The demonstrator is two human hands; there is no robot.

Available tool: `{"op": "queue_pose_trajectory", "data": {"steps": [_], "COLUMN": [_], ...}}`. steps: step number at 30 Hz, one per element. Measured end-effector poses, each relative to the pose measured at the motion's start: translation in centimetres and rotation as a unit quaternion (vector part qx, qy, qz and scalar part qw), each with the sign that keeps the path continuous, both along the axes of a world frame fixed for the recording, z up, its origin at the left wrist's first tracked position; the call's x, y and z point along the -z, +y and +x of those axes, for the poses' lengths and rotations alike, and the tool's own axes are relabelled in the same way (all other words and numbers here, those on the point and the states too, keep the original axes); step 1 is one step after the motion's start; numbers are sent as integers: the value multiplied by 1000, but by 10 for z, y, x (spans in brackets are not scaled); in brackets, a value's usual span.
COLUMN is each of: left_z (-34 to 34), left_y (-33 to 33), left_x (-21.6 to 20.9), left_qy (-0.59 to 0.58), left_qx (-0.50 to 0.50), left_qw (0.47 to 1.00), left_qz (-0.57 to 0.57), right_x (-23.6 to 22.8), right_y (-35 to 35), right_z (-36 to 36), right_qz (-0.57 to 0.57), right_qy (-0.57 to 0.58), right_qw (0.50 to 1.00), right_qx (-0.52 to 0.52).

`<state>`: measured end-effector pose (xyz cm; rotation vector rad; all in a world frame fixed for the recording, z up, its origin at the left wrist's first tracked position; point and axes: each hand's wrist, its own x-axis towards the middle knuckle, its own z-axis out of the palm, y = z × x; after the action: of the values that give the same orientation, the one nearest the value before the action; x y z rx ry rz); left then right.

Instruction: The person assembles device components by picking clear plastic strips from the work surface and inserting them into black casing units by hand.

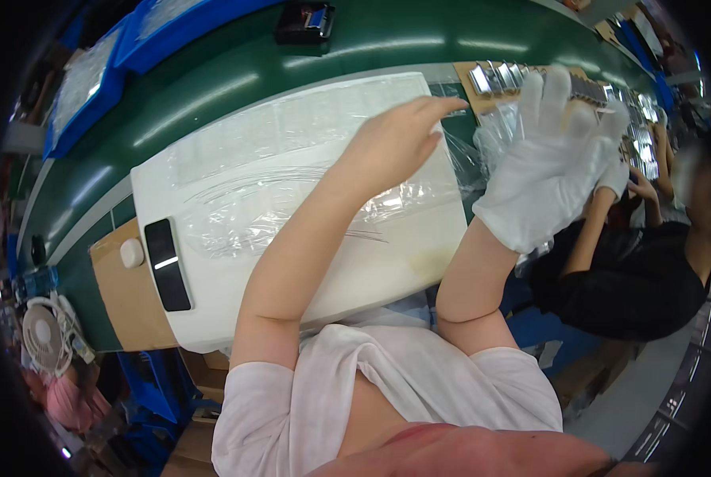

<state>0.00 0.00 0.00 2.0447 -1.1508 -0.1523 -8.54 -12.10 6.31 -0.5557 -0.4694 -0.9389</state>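
Observation:
My bare left hand [393,147] is held over the far right part of a white padded board [427,254]. Its fingers stretch to the right with the thumb apart, and nothing shows in them. A white glove covers my right hand [542,171], raised past the board's right edge with its fingers spread and holding nothing visible. Clear plastic bags [248,143] lie flat across the board, and several thin wires [264,181] rest on them. Near my right hand, crumpled clear plastic [496,131] lies on the table.
A phone [167,266] lies at the board's left edge, beside a round white object [132,253] on cardboard [137,310]. Blue bins [81,103] and a black box [304,25] stand farther back. Shiny metal parts [498,77] sit at far right, near a co-worker in black [625,278].

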Motion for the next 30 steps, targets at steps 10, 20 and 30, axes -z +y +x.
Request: {"op": "queue_pose_trajectory", "data": {"steps": [10, 20, 30], "left_z": [174, 141, 91], "left_y": [99, 115, 137], "left_x": [56, -13, -13], "left_qy": [-490, -83, 412], "left_qx": [-351, -309, -156], "left_qw": [777, 946, 816], "left_qz": [181, 60, -374], "right_x": [50, 58, 41], "right_y": [65, 56, 76], "right_z": [64, 68, 52], "right_qz": [-278, -204, -200], "right_qy": [348, 413, 473], "right_qw": [895, 887, 830], "right_qx": [-13, -27, -217]}}
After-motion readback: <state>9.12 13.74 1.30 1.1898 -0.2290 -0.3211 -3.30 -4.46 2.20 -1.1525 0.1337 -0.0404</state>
